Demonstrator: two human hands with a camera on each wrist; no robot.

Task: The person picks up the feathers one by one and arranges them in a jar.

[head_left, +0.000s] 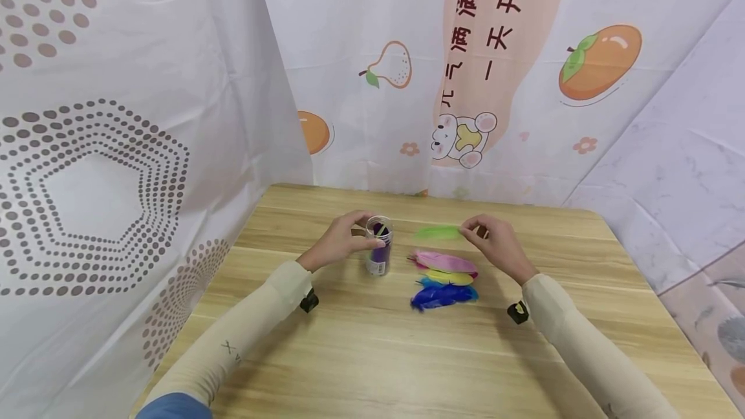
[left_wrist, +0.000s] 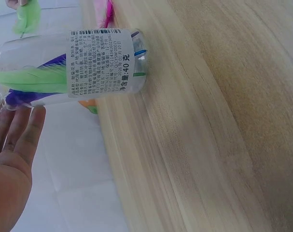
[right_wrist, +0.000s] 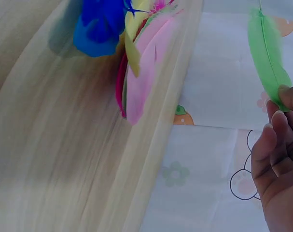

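A clear plastic jar (head_left: 379, 262) stands upright on the wooden table, with purple and green feathers inside and a printed white label (left_wrist: 102, 60) near its base. My left hand (head_left: 343, 238) holds the jar near its rim, thumb on the near side and fingers behind. To the right, my right hand (head_left: 493, 241) pinches one end of a light green feather (right_wrist: 267, 53), which points left toward the jar. Between the hands lies a row of feathers: a pink feather (head_left: 447, 261), a yellow feather (head_left: 451, 277) and blue feathers (head_left: 443, 296) nearest me.
The wooden table (head_left: 372, 354) extends toward me and ends at the back against a white printed curtain (head_left: 349, 83). Another patterned curtain (head_left: 116, 199) hangs along the left side. Small dark wrist cameras sit below both wrists.
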